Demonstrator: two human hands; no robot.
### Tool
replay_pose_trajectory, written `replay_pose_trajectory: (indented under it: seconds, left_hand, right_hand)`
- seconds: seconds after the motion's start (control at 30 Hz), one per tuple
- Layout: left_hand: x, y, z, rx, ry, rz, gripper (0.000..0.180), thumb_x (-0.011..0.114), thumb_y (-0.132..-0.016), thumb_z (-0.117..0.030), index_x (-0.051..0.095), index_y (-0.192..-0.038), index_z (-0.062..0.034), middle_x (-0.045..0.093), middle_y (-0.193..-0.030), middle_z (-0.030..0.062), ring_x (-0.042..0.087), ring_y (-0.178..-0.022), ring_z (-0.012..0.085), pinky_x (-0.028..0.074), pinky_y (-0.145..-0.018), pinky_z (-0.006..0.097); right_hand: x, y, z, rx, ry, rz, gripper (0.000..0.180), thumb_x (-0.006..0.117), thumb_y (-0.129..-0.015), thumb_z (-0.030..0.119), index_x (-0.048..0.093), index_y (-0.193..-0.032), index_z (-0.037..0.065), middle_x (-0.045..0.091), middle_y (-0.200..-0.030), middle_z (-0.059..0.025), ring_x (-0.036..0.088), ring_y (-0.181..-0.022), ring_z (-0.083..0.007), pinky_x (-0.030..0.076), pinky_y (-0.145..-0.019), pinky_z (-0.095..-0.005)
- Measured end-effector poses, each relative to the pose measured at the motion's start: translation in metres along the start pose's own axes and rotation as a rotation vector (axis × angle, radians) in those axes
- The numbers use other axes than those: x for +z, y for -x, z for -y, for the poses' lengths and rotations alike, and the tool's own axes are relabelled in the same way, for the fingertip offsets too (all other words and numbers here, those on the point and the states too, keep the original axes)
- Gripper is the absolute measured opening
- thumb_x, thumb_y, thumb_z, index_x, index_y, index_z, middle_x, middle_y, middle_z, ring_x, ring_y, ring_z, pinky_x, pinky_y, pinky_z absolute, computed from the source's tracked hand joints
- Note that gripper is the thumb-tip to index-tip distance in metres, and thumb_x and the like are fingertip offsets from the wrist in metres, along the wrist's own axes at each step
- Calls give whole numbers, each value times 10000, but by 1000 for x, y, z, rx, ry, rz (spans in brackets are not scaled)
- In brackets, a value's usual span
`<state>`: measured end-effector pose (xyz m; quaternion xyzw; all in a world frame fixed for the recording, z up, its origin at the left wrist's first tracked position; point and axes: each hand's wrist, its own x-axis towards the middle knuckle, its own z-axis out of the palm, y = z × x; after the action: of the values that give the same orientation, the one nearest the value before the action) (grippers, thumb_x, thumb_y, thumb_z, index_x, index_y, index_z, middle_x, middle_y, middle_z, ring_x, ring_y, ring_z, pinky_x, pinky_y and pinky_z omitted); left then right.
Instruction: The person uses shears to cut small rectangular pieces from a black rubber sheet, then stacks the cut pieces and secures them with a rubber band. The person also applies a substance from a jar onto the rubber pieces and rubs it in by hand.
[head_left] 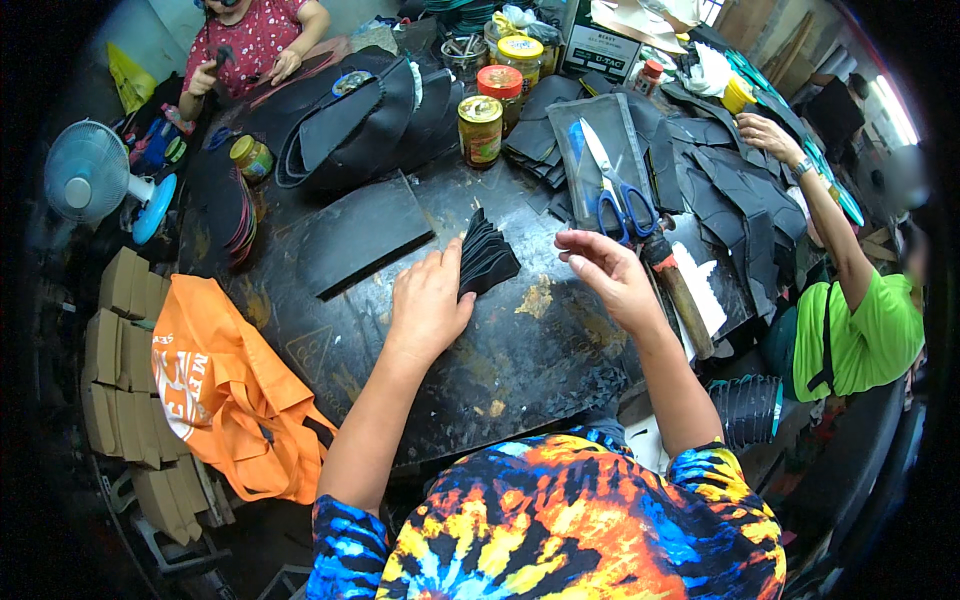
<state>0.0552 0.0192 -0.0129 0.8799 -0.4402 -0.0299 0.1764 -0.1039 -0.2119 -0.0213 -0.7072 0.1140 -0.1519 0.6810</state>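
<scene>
A fanned stack of thin black cut pieces (pixel 487 258) lies on the dark, stained worktable (pixel 520 350), near the table's middle and just ahead of the person. The left hand (pixel 428 300) rests palm-down on the table with the fingers extended; its fingertips and thumb press against the left edge of the stack. The right hand (pixel 607 270) is raised just right of the stack, apart from it, with the fingers loosely curled and partly open; whether anything thin is pinched between them cannot be told.

Just beyond the right hand, blue-handled scissors (pixel 618 195) lie on a grey tray (pixel 600 125). A wooden-handled hammer (pixel 680 295) lies to the right of the right hand, beside a white sheet (pixel 712 300). Left of the stack lies a flat black slab (pixel 355 235). Behind it is a pile of black curved pieces (pixel 370 125). A jar with a yellow lid (pixel 480 128) and a jar with a red lid (pixel 499 88) stand at the far side of the table. More black cut pieces (pixel 735 195) cover the right side.

An orange bag (pixel 225 390) hangs off the left edge, next to stacked cardboard boxes (pixel 125 350). A small fan (pixel 90 185) stands at far left. A co-worker in a green shirt (pixel 870 330) sits at right, and another in a red patterned shirt (pixel 255 40) sits at the far left.
</scene>
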Motion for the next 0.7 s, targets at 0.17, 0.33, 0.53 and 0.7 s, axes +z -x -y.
replay_pose_trajectory:
  seconds: [0.17,0.33,0.53,0.7]
  left_hand:
    - [-4,-4,0,14,48,-216,700,802,-786,-215,536,-1398,-3,681,-1164,217,657,-1080,404,522,-906,476]
    - [7,-11,4,34,-95,-140,743,792,-817,-302,498,-1442,-28,654,-1227,171,613,-1157,356,477,-947,481]
    - [23,-13,13,10,-126,-138,805,782,-841,-363,453,-1508,-55,614,-1330,159,572,-1215,348,430,-1001,487]
    - [26,-8,14,132,-154,-342,894,839,-799,-334,424,-1540,-57,554,-1456,180,504,-1370,360,328,-1173,510]
  right_hand:
    - [0,1,0,-39,-65,-171,340,642,-1012,117,640,-1310,-45,694,-1242,-133,677,-1078,-203,517,-1013,-362]
    - [1,8,-13,-148,0,-200,345,605,-1041,141,629,-1332,-43,683,-1264,-115,649,-1163,-198,499,-1049,-353]
    - [-12,39,-20,-153,556,27,210,640,-1000,132,732,-1140,5,733,-1091,-141,691,-1062,-249,512,-958,-358]
    - [-35,77,-6,-9,524,156,180,667,-990,146,761,-1056,8,748,-1007,-141,717,-971,-251,540,-876,-352]
